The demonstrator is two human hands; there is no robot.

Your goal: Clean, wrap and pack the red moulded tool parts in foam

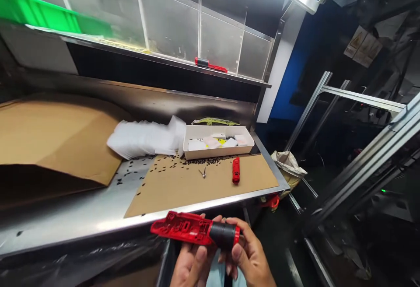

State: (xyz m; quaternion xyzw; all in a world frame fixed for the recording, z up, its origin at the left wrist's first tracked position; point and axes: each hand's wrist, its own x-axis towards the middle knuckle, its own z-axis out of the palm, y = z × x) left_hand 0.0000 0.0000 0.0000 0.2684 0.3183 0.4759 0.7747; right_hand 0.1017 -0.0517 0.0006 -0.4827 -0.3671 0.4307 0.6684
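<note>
My left hand [193,265] and my right hand [246,252] hold a red plastic housing [183,229] just below the steel table's front edge. A black cylinder [223,235] sits on the housing's end, and my right fingers wrap around it. Beyond my hands, a red handheld device [236,169] lies on a brown cardboard sheet [183,195], near a small metal tool [203,172]. Many small black pieces [197,161] are scattered across the cardboard. Neither hand touches these things.
A white tray [210,128] holds white packets, beside a stack of white wrappers [144,139]. A large cardboard sheet [59,134] covers the table's left end. A red part [210,64] lies on the shelf above. A sack [288,164] stands past the right edge.
</note>
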